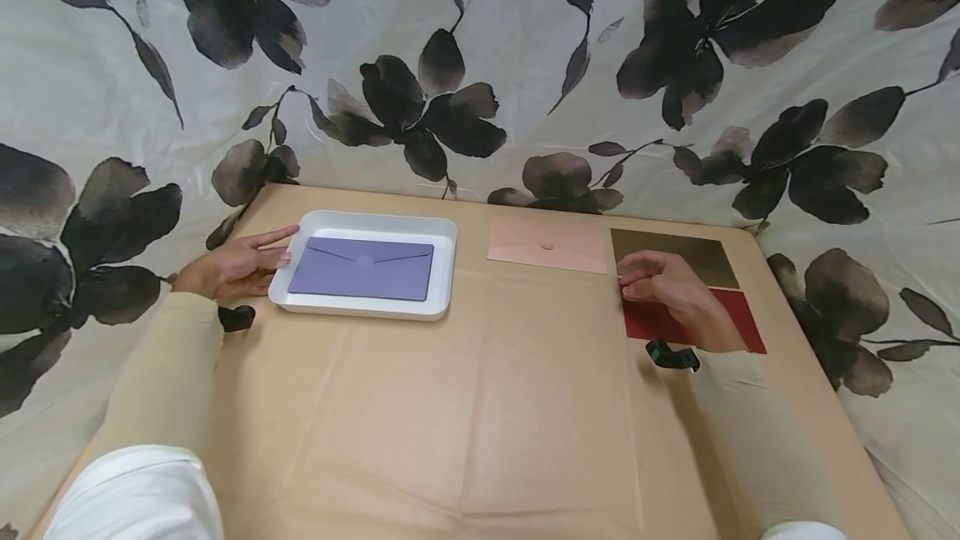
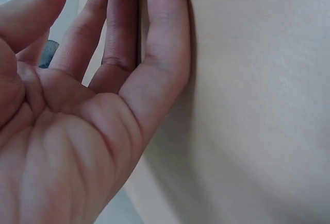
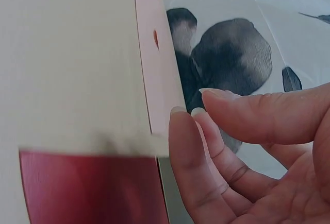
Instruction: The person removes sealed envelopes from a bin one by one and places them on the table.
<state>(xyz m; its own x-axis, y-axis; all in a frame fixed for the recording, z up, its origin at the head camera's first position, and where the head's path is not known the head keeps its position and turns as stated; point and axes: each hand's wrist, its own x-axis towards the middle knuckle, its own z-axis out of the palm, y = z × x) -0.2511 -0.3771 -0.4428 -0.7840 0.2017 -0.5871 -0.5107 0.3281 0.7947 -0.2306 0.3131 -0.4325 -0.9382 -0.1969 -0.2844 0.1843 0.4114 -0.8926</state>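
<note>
A white tray [image 1: 360, 309] holds a purple envelope [image 1: 360, 273]. At the tray's left edge, my left hand [image 1: 240, 265] touches it with mostly straight fingers. The left wrist view shows the palm [image 2: 67, 157], with fingertips right at a pale edge along the top. On the right side, my right hand [image 1: 671, 286] hovers over a red envelope [image 1: 723, 315] and a gold-brown one [image 1: 675, 248]. Its thumb and fingers are loosely bent, with a small gap between the tips and nothing held, as the right wrist view shows.
A pink envelope [image 1: 547, 244] lies between the tray and the gold-brown one, near the far edge of the table [image 1: 420, 423]. Behind and around the table hangs a white cloth [image 1: 540, 40] with dark flowers.
</note>
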